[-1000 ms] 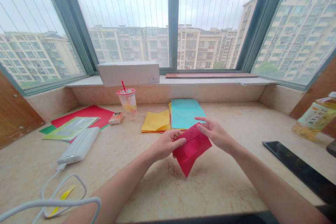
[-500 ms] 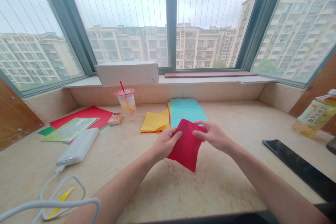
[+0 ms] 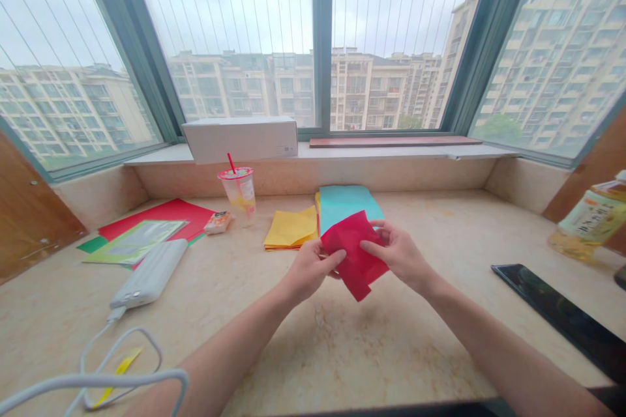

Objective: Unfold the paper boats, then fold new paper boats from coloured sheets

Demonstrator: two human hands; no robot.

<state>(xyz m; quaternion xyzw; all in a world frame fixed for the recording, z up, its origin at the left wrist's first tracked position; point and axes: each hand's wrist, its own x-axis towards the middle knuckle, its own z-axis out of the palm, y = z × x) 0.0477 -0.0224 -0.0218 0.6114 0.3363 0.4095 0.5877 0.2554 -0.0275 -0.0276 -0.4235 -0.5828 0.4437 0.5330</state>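
Observation:
A sheet of red origami paper (image 3: 355, 255) is held up in front of me, creased and folded over on itself, with its lower corner pointing down. My left hand (image 3: 310, 270) pinches its left edge between thumb and fingers. My right hand (image 3: 397, 254) grips its upper right side with the fingertips. Part of the sheet is hidden behind my fingers. Just beyond it lie a turquoise paper stack (image 3: 346, 205) and a pile of yellow paper (image 3: 292, 228), with the red sheet held above their near edges.
On the marble counter (image 3: 342, 352) are a plastic cup with a red straw (image 3: 238, 194), red card (image 3: 156, 218), a booklet (image 3: 134, 241), a power bank (image 3: 148, 282) with a white cable (image 3: 98, 381), a dark phone (image 3: 557, 313) and a bottle (image 3: 591, 218). A white box (image 3: 239, 140) sits on the sill.
The red paper has gone from a flat, longer shape to a shorter folded one, and its lower corner has risen. Both hands have moved slightly up and closer together.

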